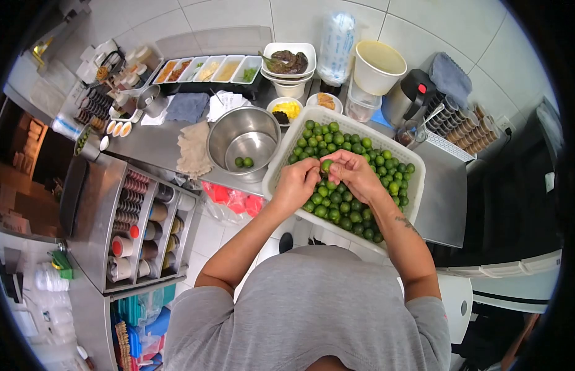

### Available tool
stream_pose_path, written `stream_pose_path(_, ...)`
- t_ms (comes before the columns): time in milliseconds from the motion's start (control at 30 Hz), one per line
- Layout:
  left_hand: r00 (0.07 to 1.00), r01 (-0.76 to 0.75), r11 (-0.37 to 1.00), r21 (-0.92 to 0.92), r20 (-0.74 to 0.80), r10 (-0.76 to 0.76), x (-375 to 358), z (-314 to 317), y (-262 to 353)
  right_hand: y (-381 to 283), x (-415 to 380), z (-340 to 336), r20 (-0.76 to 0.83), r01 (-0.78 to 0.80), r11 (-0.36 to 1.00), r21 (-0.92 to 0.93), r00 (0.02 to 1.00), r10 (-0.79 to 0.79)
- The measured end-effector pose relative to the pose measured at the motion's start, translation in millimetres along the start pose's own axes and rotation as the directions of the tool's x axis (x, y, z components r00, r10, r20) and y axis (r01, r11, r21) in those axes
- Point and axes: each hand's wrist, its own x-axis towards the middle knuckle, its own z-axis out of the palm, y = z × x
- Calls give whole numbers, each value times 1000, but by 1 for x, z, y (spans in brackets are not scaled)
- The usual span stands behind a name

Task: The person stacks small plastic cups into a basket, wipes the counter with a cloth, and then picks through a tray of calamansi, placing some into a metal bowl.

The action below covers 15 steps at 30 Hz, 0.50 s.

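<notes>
A small green lime is held up between my two hands, over a white plastic crate heaped with green limes. My left hand has its fingers closed in a pinch at the lime's left side. From the right, my right hand grips the same lime between thumb and fingers. My fingers partly cover it. Left of the crate stands a round steel bowl with a couple of limes at its bottom.
A beige cloth lies left of the bowl. Behind are a row of topping containers, bowls of yellow food, a cream bucket and a steel jug. Stacked cups stand right; a cup rack is at lower left.
</notes>
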Motion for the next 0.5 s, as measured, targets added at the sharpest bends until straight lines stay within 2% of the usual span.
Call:
stream_pose_path(67,992,-83,997,0,-99,83,1,3,-1,0,1,-1,-11,3,1000,7,1000,-3)
stream_pose_path(167,995,27,1000,14,94,-28,4,-8,23,0,0,-4,-17,-30,1000,-9,999,30)
stream_pose_path(267,994,-79,995,66,75,74,6,-2,10,-3,0,-3,13,-48,998,-31,999,49)
stream_pose_path(367,992,-53,996,-73,109,61,12,1,-5,-3,-2,-7,33,-56,998,-18,998,57)
stream_pose_path(467,980,-197,973,122,-2,199,10,-2,1,-6,-3,-7,-76,-47,998,39,996,50)
stream_pose_path(500,971,-233,959,162,-9,238,10,-3,5,-7,-2,-8,-80,-35,999,7,996,35)
